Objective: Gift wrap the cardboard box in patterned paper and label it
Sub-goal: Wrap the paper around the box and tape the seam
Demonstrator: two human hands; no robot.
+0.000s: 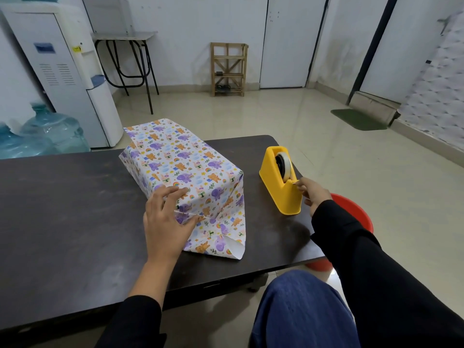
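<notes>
Left hand, fingers flat, presses paper onto the box. Right hand pinches tape at the dispenser near the bench's right edge.

Box left of dispenser on table; bucket probably below.

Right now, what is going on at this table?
A person is gift wrapping the paper-covered box. The left hand presses the folds flat against its near end. The right hand pinches the tape end at the yellow tape dispenser. The bottom flap lies unfolded on the dark table.
</notes>
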